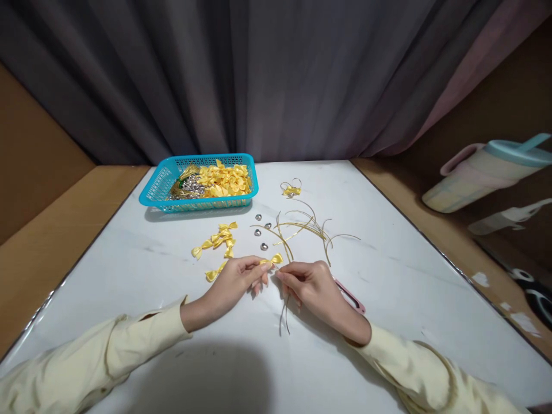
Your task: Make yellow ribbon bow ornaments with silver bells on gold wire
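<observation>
Between thumb and fingers, my left hand (237, 282) pinches a small yellow satin bow (276, 259). My right hand (311, 286) is closed on a thin gold wire (287, 315), whose ends hang below the fingers and whose tip meets the bow's middle. Just beyond the hands lie several silver heart beads (264, 246) and a loose spread of gold wires (308, 223). More yellow bows (224, 236) rest left of the beads, one partly behind my left hand. A pink-handled tool (351, 296) is half hidden by my right wrist.
A blue plastic basket (198, 205) at the back left holds yellow bows, silver beads and gold wires. Farther back sits a bow with wire loops (292, 190). Right of the white tabletop (388, 287) are a tumbler (483, 172), a white pump bottle (509, 217) and black-handled scissors (532, 290).
</observation>
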A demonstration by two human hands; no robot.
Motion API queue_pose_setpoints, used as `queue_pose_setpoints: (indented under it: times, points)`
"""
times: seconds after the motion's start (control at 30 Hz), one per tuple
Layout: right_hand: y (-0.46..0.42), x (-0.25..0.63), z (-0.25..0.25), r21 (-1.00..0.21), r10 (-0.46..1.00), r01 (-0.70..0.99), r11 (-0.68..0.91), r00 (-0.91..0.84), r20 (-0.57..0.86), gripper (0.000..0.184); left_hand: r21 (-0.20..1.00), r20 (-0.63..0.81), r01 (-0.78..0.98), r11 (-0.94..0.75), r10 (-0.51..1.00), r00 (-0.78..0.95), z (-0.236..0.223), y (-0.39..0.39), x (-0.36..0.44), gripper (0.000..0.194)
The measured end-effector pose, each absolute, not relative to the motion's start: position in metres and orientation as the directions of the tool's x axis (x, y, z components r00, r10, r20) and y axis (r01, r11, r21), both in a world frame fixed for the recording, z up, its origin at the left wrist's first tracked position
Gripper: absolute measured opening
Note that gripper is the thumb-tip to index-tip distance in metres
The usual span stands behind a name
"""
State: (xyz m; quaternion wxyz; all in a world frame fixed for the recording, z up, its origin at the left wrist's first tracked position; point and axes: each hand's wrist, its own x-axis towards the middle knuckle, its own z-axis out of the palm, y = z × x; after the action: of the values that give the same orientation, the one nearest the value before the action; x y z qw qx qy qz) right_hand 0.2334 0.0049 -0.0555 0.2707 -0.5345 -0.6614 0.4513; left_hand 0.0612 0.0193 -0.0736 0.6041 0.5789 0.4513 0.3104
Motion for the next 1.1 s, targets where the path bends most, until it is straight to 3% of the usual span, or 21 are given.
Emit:
queue_pose_setpoints:
  times: [0.6, 0.83, 0.97, 1.1]
  points:
    - [0.005, 0.232, -0.063, -0.761, 0.946, 0.598, 0.251, -0.319, 0.061, 0.028, 0.941, -0.144, 0.339, 0.019, 0.926, 0.349, -0.073, 0.012, 0.063, 0.036]
    - [0.004, 0.233, -0.061, -0.714, 0.937, 0.637, 0.291, -0.339, 0.080, 0.024, 0.884, 0.035, 0.414, -0.217, 0.914, 0.405, -0.074, 0.007, 0.064, 0.030]
    - [0.019, 0.253, -0.051, -0.808, 0.900, 0.551, 0.207, -0.431, -0.062, 0.029, 0.935, -0.008, 0.328, -0.135, 0.917, 0.399, -0.075, 0.010, 0.061, 0.026]
    - [0.030, 0.266, -0.044, -0.920, 0.900, 0.390, 0.039, -0.414, -0.137, 0.042, 0.985, -0.133, 0.165, 0.048, 0.824, 0.551, -0.076, 0.016, 0.056, 0.023]
